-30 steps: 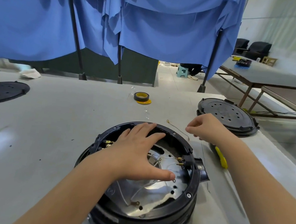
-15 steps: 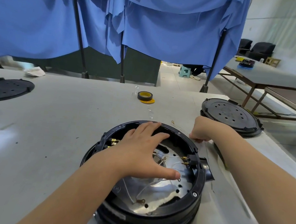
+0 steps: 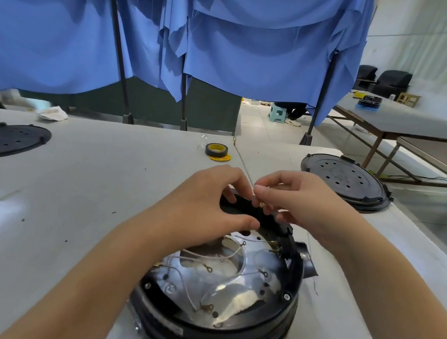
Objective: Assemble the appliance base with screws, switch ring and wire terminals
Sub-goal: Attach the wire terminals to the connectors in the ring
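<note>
The round black appliance base (image 3: 271,309) lies open side up on the grey table, showing a shiny metal plate (image 3: 236,275) with several white wires ending in ring terminals. Both hands hover over its far rim. My right hand (image 3: 296,202) pinches a thin wire (image 3: 241,158) that runs up and away to a ring terminal near the tape. My left hand (image 3: 208,198) has curled fingers that meet the same wire at the pinch, its thumb reaching over the rim. The far part of the rim is hidden by the hands.
A roll of black-and-yellow tape (image 3: 217,150) lies on the table beyond the hands. A black perforated lid (image 3: 345,179) sits at the right, another black lid (image 3: 7,139) at the left. Blue cloth screens (image 3: 229,45) stand behind the table; other tables (image 3: 414,126) stand at the right.
My right hand picked the loose wire off the table and brought it over the base rim. My left hand lifted off the metal plate and joined it at the wire.
</note>
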Demonstrator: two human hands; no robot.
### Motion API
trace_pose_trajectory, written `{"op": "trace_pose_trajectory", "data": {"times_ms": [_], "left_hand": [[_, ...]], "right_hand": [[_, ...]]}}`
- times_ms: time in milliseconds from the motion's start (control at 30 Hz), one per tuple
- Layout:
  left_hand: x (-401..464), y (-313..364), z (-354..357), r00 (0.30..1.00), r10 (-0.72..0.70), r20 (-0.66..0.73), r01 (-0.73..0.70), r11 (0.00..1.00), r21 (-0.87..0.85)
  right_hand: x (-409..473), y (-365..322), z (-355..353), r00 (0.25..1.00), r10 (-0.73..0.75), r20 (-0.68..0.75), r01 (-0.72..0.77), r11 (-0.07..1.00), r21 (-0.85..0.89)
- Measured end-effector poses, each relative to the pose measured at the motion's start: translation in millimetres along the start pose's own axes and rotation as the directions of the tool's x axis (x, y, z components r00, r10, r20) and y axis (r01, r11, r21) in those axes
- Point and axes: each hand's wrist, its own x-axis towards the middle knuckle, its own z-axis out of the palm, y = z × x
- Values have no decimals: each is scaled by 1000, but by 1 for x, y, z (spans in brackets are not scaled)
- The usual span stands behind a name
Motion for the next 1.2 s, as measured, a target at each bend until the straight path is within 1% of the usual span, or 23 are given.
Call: {"op": "trace_pose_trajectory", "data": {"times_ms": [100, 167, 233, 300, 467, 567, 733, 867, 1000, 1067, 1133, 1167, 1200], "left_hand": [[-3, 9, -9, 997, 48, -53, -49, 999, -16], [-5, 15, -14, 993, 84, -83, -86, 996, -19], [-7, 19, -19, 991, 104, -85, -107, 994, -32], [-9, 21, -23, 991, 112, -68, -115, 993, -36], [-11, 25, -28, 991, 126, -50, -130, 988, -80], [-11, 25, -26, 990, 130, -47, -134, 988, -71], [-11, 25, -23, 983, 172, -60, -173, 985, -7], [-10, 25, -21, 976, 206, -74, -204, 978, 30], [-8, 24, -16, 967, 235, -103, -230, 972, 52], [-7, 22, -15, 968, 233, -95, -230, 972, 49], [-5, 18, -14, 972, 218, -93, -215, 976, 41], [-5, 17, -15, 973, 211, -98, -208, 977, 39], [-4, 15, -15, 973, 204, -105, -202, 979, 34]], "right_hand": [[-3, -3, 4, 986, 78, 145, -109, 969, 223], [-4, -3, 8, 960, 95, 263, -197, 896, 398], [-5, -1, 11, 927, 65, 368, -262, 816, 515], [-7, 0, 14, 899, 32, 437, -305, 762, 571], [-11, 4, 17, 861, 48, 506, -423, 618, 662], [-12, 7, 20, 853, 58, 519, -464, 540, 702], [-13, 8, 23, 838, 66, 542, -510, 449, 733], [-16, 6, 25, 838, 76, 540, -514, 441, 736], [-20, 6, 29, 857, 98, 506, -502, 380, 777], [-23, 6, 30, 865, 92, 494, -489, 379, 786], [-23, 7, 30, 862, 88, 499, -487, 419, 767], [-22, 7, 28, 860, 89, 502, -483, 460, 745], [-22, 6, 26, 865, 92, 494, -463, 530, 711]]}}
